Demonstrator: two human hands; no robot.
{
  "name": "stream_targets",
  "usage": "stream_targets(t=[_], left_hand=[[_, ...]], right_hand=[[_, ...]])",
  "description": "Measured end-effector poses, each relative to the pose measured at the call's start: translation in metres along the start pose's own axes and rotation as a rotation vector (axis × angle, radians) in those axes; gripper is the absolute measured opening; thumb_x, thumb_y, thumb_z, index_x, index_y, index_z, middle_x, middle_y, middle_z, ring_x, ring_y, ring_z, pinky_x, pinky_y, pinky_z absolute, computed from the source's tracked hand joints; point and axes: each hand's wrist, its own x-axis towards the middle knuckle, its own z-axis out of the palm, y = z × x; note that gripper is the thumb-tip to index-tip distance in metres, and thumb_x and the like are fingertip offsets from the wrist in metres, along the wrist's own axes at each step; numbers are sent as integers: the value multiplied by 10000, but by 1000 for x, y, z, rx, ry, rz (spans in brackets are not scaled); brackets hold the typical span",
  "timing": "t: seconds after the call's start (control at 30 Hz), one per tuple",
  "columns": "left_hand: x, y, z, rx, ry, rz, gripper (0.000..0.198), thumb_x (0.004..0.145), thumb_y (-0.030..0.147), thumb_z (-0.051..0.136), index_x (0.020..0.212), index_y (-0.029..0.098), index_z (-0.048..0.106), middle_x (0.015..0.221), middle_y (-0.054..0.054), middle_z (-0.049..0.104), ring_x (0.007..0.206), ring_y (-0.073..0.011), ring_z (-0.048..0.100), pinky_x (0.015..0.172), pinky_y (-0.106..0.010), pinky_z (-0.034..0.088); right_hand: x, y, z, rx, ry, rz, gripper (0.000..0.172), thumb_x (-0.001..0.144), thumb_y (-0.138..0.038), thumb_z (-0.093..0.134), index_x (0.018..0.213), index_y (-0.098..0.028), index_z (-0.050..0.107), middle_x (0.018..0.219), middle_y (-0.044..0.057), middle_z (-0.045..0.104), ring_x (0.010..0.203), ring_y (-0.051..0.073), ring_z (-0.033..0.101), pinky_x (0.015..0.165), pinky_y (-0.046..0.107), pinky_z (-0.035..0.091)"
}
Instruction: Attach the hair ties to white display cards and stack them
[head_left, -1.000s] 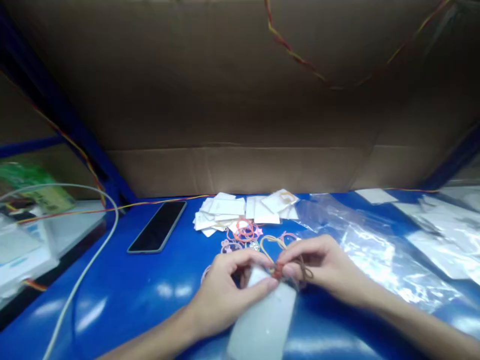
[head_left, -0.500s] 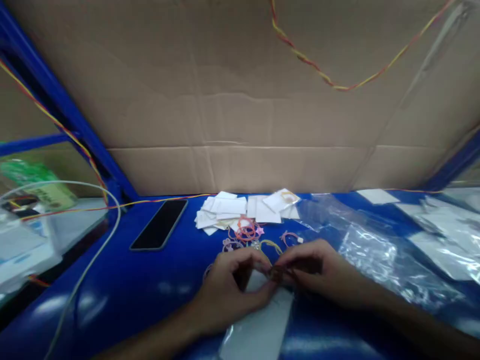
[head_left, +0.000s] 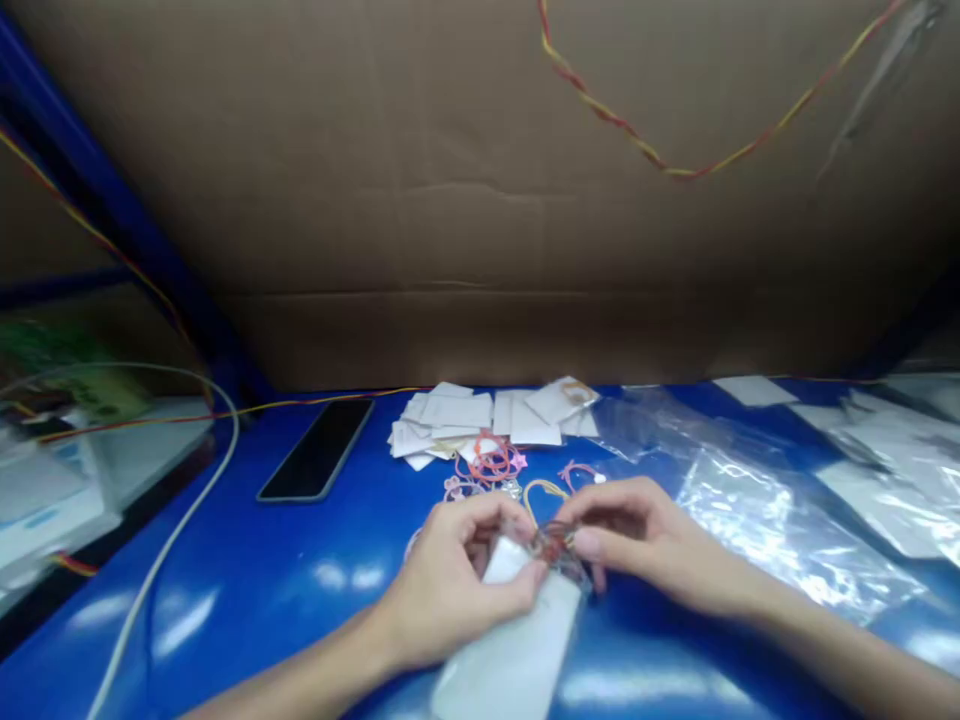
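My left hand (head_left: 450, 585) is closed, thumb and fingers pinching the upper end of a clear plastic sleeve with a white card in it (head_left: 514, 650). Right at that end sits a small brown bundle of thin cord, which looks like a hair tie (head_left: 553, 545). My right hand (head_left: 660, 545) pinches it between thumb and fingers; how far it lies inside or outside the sleeve I cannot tell. Just beyond my fingers lie several coloured hair ties, among them an orange-red one (head_left: 491, 460), a yellow one (head_left: 544, 488) and a pink one with a white bead (head_left: 579, 472).
White cards (head_left: 454, 412) lie in loose piles at the back of the blue table (head_left: 300, 600). A phone (head_left: 319, 450) lies left of them. Clear plastic bags (head_left: 750, 500) and more white cards (head_left: 877, 505) spread to the right. A pale cable (head_left: 187, 515) arcs at left; cardboard (head_left: 480, 200) walls the back.
My right fingers have shifted slightly, with the thumb now lifted into view. More of the brown hair tie shows between my hands. The cardboard looks darker and the table brighter.
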Motion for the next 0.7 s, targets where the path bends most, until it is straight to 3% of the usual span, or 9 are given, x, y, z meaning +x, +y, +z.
stream_targets(t=[0.17, 0.47, 0.7], left_hand=[[1, -1, 0, -13, 11, 18, 144, 726, 188, 759, 816, 166, 649, 779, -4, 695, 656, -129, 598, 598, -211, 446], [0, -1, 0, -7, 4, 15, 140, 725, 172, 756, 821, 163, 655, 783, -12, 706, 663, -141, 614, 596, -218, 455], [0, 0, -1, 15, -16, 28, 119, 743, 176, 731, 822, 176, 642, 792, -10, 697, 681, -147, 611, 614, -229, 456]], right_hand=[[2, 2, 1, -56, 48, -7, 312, 928, -459, 728, 912, -158, 810, 768, 43, 742, 565, 110, 614, 557, 223, 538], [6, 2, 0, 14, 74, -5, 344, 913, -483, 738, 890, -145, 800, 798, 77, 783, 623, 153, 704, 530, 223, 573], [8, 5, -3, 41, 120, -33, 356, 932, -490, 717, 894, -145, 797, 753, 54, 760, 577, 137, 693, 507, 217, 580]])
